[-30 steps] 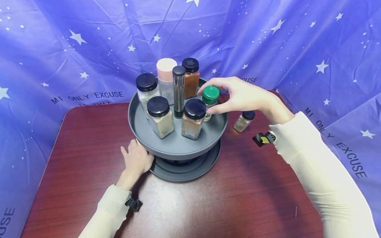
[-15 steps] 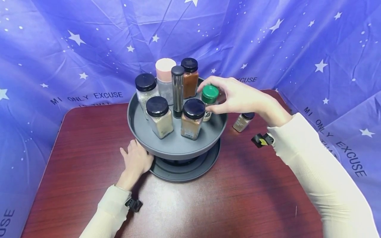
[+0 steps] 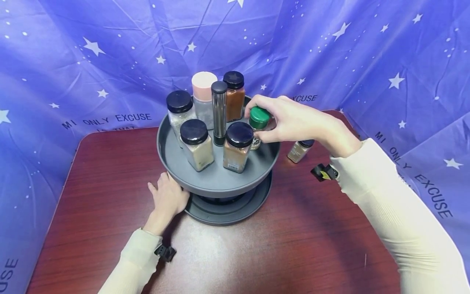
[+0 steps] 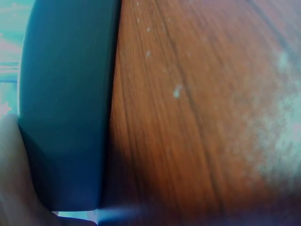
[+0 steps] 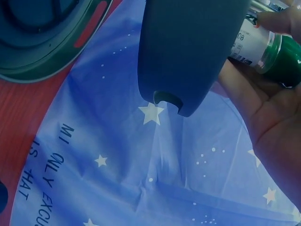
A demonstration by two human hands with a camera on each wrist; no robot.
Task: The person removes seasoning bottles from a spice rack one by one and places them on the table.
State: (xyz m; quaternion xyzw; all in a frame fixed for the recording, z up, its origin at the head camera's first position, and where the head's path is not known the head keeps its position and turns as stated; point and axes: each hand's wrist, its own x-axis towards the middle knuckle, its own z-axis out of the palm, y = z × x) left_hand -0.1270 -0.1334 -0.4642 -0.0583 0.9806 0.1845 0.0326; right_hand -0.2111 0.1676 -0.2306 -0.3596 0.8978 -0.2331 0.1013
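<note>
On the top tier of a grey two-tier turntable (image 3: 220,179), my right hand (image 3: 290,118) pinches a small spice jar with a green cap (image 3: 259,116) between thumb and fingers. The jar stands upright; the right wrist view shows its white label (image 5: 247,42) beyond the tray rim. Low at the turntable's left side, my left hand (image 3: 169,196) holds the lower tier's rim (image 4: 70,108). Its thumb side is hidden by the upper tray. A black-capped jar of tan powder (image 3: 237,149) stands just left of the green-capped one.
Also on the top tier are a jar of pale powder (image 3: 197,151), a jar of orange powder (image 3: 233,100) and a pink-topped shaker (image 3: 204,98), around a central post (image 3: 219,114). A black-capped jar (image 3: 299,151) sits on the table at right. Star-patterned cloth (image 3: 147,36) hangs behind.
My right hand's fingers have closed in on the green-capped jar, whose cap now tilts slightly. The left hand and the other jars stay in place.
</note>
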